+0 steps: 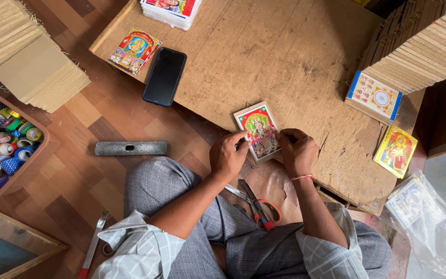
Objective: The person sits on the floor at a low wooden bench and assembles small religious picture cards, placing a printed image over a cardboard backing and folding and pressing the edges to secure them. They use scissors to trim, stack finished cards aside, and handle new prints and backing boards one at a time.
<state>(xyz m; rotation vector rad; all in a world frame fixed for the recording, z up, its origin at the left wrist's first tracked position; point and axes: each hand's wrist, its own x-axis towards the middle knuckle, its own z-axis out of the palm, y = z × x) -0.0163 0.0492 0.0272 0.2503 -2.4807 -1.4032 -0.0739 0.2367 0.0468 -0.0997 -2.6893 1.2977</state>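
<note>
A small colourful picture card (258, 126) with a white border lies at the near edge of a low wooden board (285, 57). My left hand (226, 156) pinches its lower left side. My right hand (296, 150) grips its lower right side, fingers curled over the edge. Below my hands, orange-handled scissors (256, 204) rest near my lap.
A black phone (164, 76) and another picture card (134, 50) lie at the board's left edge. Stacks of cards (419, 51) stand at the right, cardboard stacks (32, 62) at the left. A basket of tape rolls (1, 139), a metal hammer head (131, 148) and plastic sleeves (429, 217) lie on the floor.
</note>
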